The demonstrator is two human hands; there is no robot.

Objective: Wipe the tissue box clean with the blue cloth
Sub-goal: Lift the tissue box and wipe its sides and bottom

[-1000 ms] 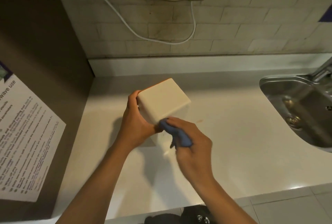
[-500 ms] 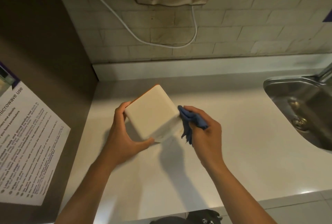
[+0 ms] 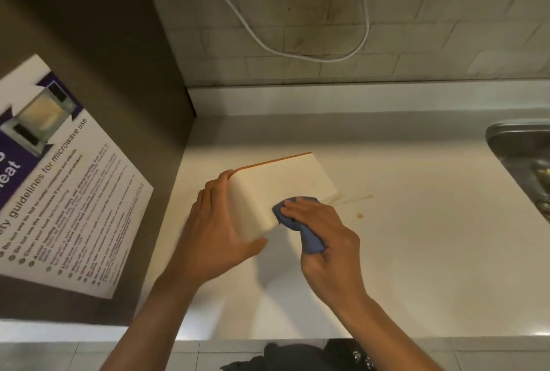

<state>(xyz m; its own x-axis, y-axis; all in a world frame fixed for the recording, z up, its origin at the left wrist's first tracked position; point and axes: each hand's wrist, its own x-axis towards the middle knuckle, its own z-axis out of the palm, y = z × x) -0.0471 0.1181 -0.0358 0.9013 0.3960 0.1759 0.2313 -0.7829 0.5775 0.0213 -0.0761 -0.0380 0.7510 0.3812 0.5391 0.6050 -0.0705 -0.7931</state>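
- Tissue box (image 3: 276, 189) — cream, with an orange edge at its 12 o'clock side; found at the middle of the counter (image 3: 416, 251), tilted so that a broad face is turned up towards the camera, presumably to present it for wiping.
- Blue cloth (image 3: 309, 236) — bunched, pressed against the box's face at its 5 o'clock corner.
- Right hand (image 3: 324, 239) — fingers curled round the cloth, fingertips laid flat over it on the box.
- Left hand (image 3: 217, 236) — clamped on the box at its 9 o'clock side, thumb underneath at the near edge; the box is judged to be steadied thus against the rubbing.
- Brown stains (image 3: 357, 201) — on the counter at 3 o'clock of the box.
- Sink (image 3: 518, 150) — at 3 o'clock, well apart.
- Microwave notice (image 3: 59, 186) — on the side panel at 9 o'clock.
- White cable (image 3: 297, 55) — looped on the tiled wall at 12 o'clock.
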